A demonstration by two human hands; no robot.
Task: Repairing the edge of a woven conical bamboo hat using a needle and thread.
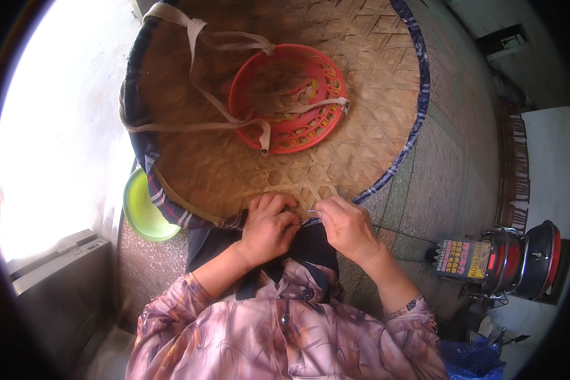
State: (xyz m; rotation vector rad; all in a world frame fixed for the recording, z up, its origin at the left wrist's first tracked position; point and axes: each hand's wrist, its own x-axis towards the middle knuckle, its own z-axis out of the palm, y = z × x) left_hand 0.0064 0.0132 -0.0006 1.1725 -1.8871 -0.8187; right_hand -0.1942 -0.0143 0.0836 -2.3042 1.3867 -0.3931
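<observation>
A large round woven bamboo tray (373,107) leans over my lap, its rim wrapped in dark plaid cloth binding (422,82). At the near edge my left hand (267,227) is closed on the bound rim, fingers curled over the inside. Beside it, a little to the right, my right hand (349,229) pinches a thin needle (312,210), which points left toward the left hand. Any thread is too fine to make out. Inside the tray sits a red plastic basket (335,69) with openwork sides. Pale cloth strips (187,126) run from the tray's left rim into the basket.
A light green basin (147,212) stands on the floor at the left, partly under the tray. On the right are a black and red round appliance (538,263) and a printed box (463,258). Blue dotted cloth (472,360) lies at the lower right.
</observation>
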